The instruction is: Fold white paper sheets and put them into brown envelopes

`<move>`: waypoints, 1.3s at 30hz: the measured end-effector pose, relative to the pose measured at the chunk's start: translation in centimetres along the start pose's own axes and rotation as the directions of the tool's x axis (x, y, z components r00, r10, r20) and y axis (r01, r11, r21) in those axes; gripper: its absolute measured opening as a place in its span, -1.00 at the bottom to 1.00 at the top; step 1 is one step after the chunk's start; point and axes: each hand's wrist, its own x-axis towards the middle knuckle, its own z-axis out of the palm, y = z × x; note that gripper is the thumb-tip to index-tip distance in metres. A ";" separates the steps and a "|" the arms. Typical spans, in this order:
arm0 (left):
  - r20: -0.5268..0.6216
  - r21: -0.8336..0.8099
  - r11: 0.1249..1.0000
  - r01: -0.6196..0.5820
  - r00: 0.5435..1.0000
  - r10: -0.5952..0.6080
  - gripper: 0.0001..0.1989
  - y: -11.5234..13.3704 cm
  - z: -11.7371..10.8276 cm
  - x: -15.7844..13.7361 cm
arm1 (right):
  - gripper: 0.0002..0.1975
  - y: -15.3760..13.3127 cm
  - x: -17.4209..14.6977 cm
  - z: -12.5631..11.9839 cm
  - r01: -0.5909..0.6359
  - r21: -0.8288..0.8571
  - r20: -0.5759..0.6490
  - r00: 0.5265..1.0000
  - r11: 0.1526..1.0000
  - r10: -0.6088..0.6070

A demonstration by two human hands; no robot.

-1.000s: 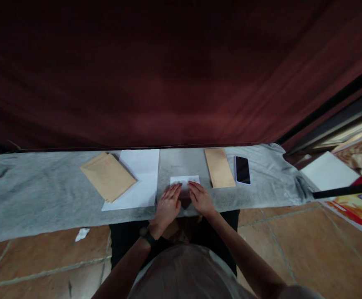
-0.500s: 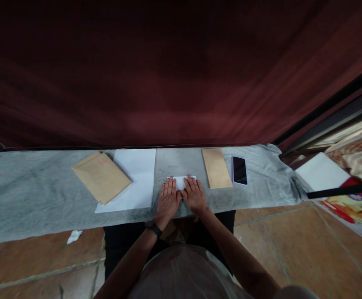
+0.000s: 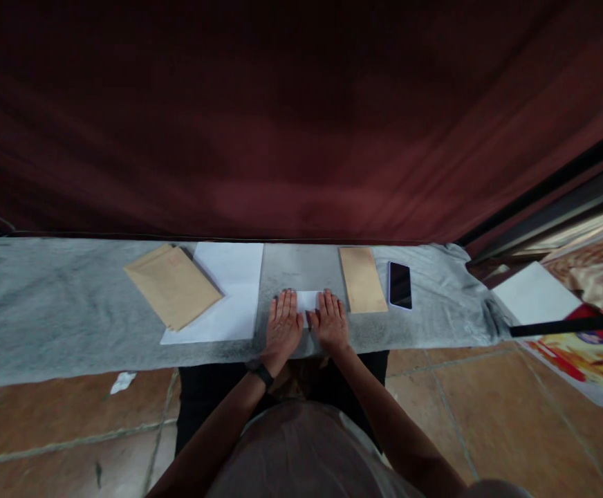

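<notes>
Flat on the soft grey fabric covering: a small white rectangle of paper, visible only in the middle, with sides apparently under the fingers. Left hand and right hand palm down, fingers straight, with a narrow gap between the thumbs; nothing gripped. Best to press evenly from the middle outward, keep the edges square and avoid dragging across the fabric, likely to give underneath. To the left, partly over a large white paper sheet: apparently stacked flat tan paper envelopes. To the right: a long tan paper envelope, just beside a dark-screened phone with a pale purple edge. Contents of either: impossible to tell.
</notes>
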 end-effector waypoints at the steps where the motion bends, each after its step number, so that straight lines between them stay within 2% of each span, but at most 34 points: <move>1: 0.005 -0.014 0.999 -0.032 0.999 0.032 -0.39 0.3 0.1 0.2 | -0.38 0.0 0.0 0.0 -0.001 0.003 0.005 1.000 1.000 0.001; 5: 0.048 -0.043 0.995 -0.091 0.995 0.093 -0.40 1.0 0.7 0.6 | -0.41 -0.1 0.0 0.0 0.001 0.007 0.007 1.000 1.000 -0.001; 8: 0.069 -0.017 0.999 -0.050 0.996 0.051 -0.40 0.5 0.7 0.3 | -0.41 0.0 -0.1 0.1 0.012 0.008 -0.026 1.000 1.000 -0.012; 12: 0.043 0.008 1.000 0.004 0.999 -0.005 -0.39 -0.8 0.3 -0.4 | -0.40 0.1 -0.1 0.1 0.021 0.003 -0.047 0.999 1.000 -0.020; 17: 0.018 0.025 1.000 0.001 1.000 -0.001 -0.40 -1.5 0.1 -0.7 | -0.44 -1.1 0.4 0.0 0.006 0.007 -0.006 1.000 1.000 -0.006; 22: 0.039 0.031 0.999 -0.015 0.999 0.014 -0.41 -1.5 -0.1 -0.7 | -0.47 -3.2 0.8 0.5 0.083 0.070 0.074 0.993 0.994 -0.088; 28: 0.051 0.023 1.000 -0.015 0.999 0.013 -0.41 -1.7 -0.8 -1.1 | -0.47 -2.6 0.1 0.3 0.102 0.056 0.043 0.994 0.993 -0.105; 39: 0.093 -0.013 0.972 -0.234 0.968 0.234 -0.45 -4.1 -2.8 -5.5 | -0.45 -2.1 -0.2 0.4 0.095 0.031 0.030 0.995 0.995 -0.096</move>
